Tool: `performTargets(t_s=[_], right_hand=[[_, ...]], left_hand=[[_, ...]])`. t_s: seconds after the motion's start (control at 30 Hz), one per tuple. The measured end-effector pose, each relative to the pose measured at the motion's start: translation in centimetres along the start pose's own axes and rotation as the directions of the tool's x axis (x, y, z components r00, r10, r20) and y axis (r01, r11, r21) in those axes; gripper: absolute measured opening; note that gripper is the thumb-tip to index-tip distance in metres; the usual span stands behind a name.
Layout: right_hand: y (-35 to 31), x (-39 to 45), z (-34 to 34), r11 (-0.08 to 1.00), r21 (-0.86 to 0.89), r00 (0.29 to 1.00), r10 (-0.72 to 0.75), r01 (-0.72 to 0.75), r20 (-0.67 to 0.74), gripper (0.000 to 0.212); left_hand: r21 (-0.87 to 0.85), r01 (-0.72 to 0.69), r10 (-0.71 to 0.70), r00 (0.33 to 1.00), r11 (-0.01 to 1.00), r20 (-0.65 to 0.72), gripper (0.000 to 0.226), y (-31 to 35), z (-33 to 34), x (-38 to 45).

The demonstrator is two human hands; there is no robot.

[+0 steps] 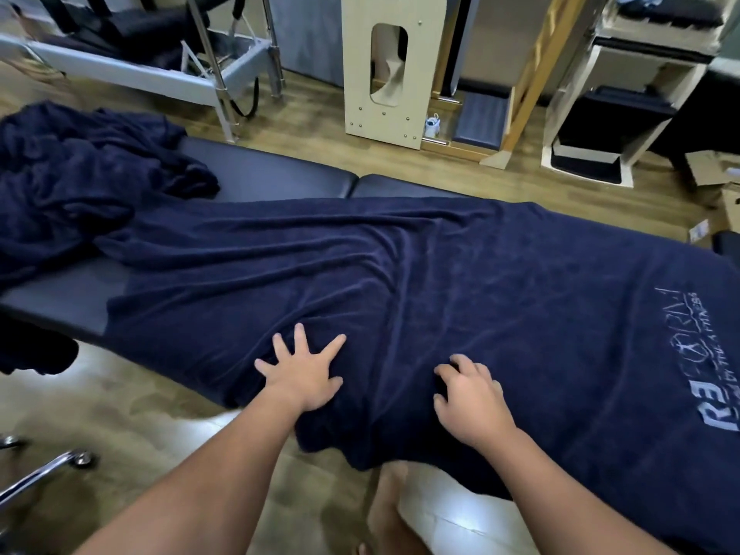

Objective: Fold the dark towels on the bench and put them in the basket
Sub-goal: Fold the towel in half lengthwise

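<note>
A navy towel [460, 282] lies spread lengthwise over the padded counter [272, 170], wrinkled along its middle, its near edge hanging over the counter's front side. Pale printed lettering [676, 354] shows toward its right end. The left hand [302, 374] rests flat on the towel near the front edge, fingers straight and splayed, its grip open. The right hand [470, 398] lies just beside it on the same towel, fingers bent with tips pressing the cloth; nothing is visibly pinched. A heap of dark towels [80, 186] sits crumpled at the counter's left end. A pale wooden panel [386, 66] stands on the wooden floor [312, 126] beyond. No basket is in view.
</note>
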State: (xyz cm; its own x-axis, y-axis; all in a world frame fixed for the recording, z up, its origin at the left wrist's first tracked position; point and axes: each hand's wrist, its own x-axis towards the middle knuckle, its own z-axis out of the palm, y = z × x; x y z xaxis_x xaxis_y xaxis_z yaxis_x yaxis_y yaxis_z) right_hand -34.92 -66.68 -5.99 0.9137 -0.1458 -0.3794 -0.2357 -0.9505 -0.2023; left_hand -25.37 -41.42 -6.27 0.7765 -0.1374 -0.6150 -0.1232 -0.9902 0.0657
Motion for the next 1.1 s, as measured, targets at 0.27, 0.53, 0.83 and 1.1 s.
performTargets(t_s=[0.27, 0.53, 0.83, 1.1], right_hand=[[-2.1, 10.7, -1.3, 1.000, 0.024, 0.991, -0.007, 0.011, -0.131, 0.036], [-2.9, 21.8, -6.7, 1.000, 0.022, 0.948, 0.010, -0.003, -0.318, 0.022], [-4.9, 32.1, -11.2, 0.998, 0.040, 0.990, 0.057, -0.052, -0.130, 0.058], [-6.7, 37.7, -13.7, 0.994, 0.000, 0.994, 0.107, -0.107, -0.023, 0.042]], left_hand=[[-0.056, 0.007, -0.008, 1.000, 0.998, -0.030, 0.081, -0.2, -3.8, 7.2], [0.088, -0.092, 0.121, 0.900, 0.992, -0.419, 0.040, -0.1, -11.4, 13.3], [-0.226, 0.221, -0.245, 0.966, 0.949, -0.086, 0.086, -1.9, -14.6, 20.6], [-0.094, 0.016, -0.028, 0.992, 0.995, -0.123, 0.097, -4.2, -20.0, 29.2]])
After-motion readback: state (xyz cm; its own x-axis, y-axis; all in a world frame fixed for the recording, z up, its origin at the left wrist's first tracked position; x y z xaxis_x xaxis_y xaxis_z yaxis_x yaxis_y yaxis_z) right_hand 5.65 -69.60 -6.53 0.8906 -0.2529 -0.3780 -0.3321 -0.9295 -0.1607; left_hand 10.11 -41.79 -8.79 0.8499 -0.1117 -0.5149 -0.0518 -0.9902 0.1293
